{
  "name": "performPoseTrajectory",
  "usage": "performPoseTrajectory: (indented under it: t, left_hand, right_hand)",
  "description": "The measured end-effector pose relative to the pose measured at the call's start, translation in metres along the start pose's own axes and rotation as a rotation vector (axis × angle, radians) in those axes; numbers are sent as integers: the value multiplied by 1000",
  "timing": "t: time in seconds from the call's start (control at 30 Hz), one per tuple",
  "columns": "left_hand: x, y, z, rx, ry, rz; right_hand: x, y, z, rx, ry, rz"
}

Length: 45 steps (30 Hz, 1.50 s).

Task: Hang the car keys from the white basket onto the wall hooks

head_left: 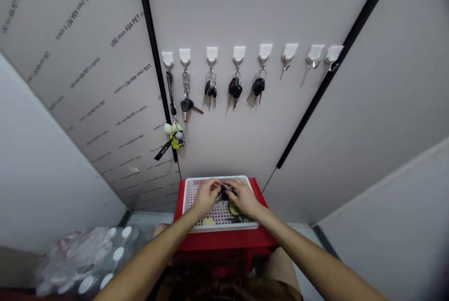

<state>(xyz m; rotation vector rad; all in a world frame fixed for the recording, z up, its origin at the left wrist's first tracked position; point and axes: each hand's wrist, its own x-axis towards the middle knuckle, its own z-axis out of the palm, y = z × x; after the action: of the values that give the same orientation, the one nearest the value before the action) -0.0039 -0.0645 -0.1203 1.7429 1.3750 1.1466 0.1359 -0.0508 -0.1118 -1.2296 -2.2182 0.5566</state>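
Over a white plastic basket [220,228], my left hand [206,195] and my right hand [244,197] meet at a bunch of dark keys [223,193]. The fingers of both hands are pinched on it, the left at its left side and the right at its right side. Fingers partly hide the keys and any ring. In the basket, below my right hand, lie a greenish-yellow round item [233,209] and more keys [240,219]. A pale yellow piece [208,221] rests near the basket's front wall.
White adhesive hooks [212,54] line the wall ahead. Key bunches [235,87] and a strap with a small figure charm [178,138] hang from the left and middle ones. A red stool-like stand [224,241] supports the basket. Plastic-wrapped bottles [118,254] stand at lower left.
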Motion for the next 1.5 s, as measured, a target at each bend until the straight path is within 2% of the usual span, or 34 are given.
performPoseTrajectory:
  t: [0.17,0.37,0.6,0.67,0.77,0.83,0.9,1.0,1.13,1.23,1.37,1.5]
  left_hand:
    - [12,19,-4,-58,5,24]
    - [27,49,-10,-115,-40,80]
    - [32,66,-9,-96,20,80]
    - [36,69,-8,-109,-8,96]
    - [46,79,-8,-157,-144,151]
    - [57,92,-7,-208,-188,193]
    - [71,112,-6,-269,-178,199]
    - [95,150,-6,-384,-144,133]
    - [123,204,-10,-523,-147,71]
    - [138,234,-10,-548,-126,79]
    - [153,251,-3,-526,-74,81]
    - [163,245,5,-455,-21,39]
  right_hand:
    - [4,-7,-11,195,18,-13]
    - [10,-19,-33,229,149,8]
    - [17,-27,-55,227,144,91]
    - [21,-30,-65,297,128,109]
    - [30,-39,-88,437,131,134]
    - [38,-47,-108,514,181,140]
    - [47,-56,-131,584,240,139]
    - [64,-66,-165,657,347,107]
    - [87,-75,-210,644,580,40]
    - [99,-80,-237,619,716,28]
    - [108,-83,-256,530,809,85]
    - [115,-78,-257,384,821,165]
